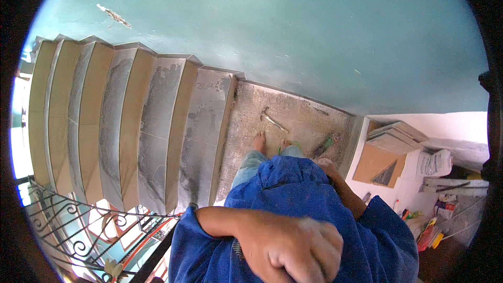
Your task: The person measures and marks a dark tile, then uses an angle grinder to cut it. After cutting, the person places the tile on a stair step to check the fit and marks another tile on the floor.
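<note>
My left hand (301,249) is raised close in front of my blue shirt, large in view. Its fingers are curled and dusty, and the inside of the grip is hidden. Lower down, at my right side, hangs my right hand (326,164), partly covered by the shirt, so its fingers do not show clearly. Just beyond it is a green angle grinder (329,144) with a round disc; whether the hand touches it I cannot tell. A hammer (273,120) lies on the bare concrete landing (246,107) ahead of my bare feet (260,140).
Grey-and-beige tiled stairs (157,120) run off to the left, beside a black iron railing (78,230). A green wall (314,36) borders the far side. On the right are stacked tiles (395,137), a cardboard sheet (374,162), a white sack (437,162) and scattered tools.
</note>
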Demonstrator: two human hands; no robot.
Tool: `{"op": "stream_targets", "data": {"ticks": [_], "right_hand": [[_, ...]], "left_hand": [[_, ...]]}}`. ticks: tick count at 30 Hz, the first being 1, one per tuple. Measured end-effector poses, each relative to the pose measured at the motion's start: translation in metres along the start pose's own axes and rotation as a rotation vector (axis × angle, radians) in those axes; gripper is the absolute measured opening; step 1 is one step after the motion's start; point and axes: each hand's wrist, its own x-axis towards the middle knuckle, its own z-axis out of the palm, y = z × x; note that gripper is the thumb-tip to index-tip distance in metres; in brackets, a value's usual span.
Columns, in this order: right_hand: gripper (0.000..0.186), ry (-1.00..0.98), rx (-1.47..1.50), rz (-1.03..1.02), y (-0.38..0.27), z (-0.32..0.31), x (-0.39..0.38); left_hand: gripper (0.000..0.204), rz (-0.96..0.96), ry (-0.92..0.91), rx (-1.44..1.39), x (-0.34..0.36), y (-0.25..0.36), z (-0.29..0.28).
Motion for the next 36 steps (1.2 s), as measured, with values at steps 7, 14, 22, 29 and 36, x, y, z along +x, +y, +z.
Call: {"op": "stream_targets", "data": {"ticks": [7,14,22,29,36], "right_hand": [[0.053,-0.123,0.208,0.039,-0.055,0.016,-0.02],[0.05,-0.353,0.177,-0.069,-0.074,0.119,-0.029],[0.049,-0.539,0.303,-0.048,-0.069,0.149,-0.069],[0.05,-0.384,0.36,-0.187,-0.007,0.184,-0.075],[0.052,-0.329,0.293,-0.162,0.01,0.196,-0.093]], "left_hand": [[0.052,-1.178,0.509,0.591,-0.211,-0.046,-0.09],[0.063,-1.761,-0.017,0.596,-0.406,-0.099,-0.062],[0.063,-1.716,-0.16,0.761,-0.455,-0.138,-0.033],[0.063,-1.681,-0.288,0.88,-0.472,-0.168,-0.015],[0.069,-1.701,-0.247,0.832,-0.425,-0.175,0.007]]}}
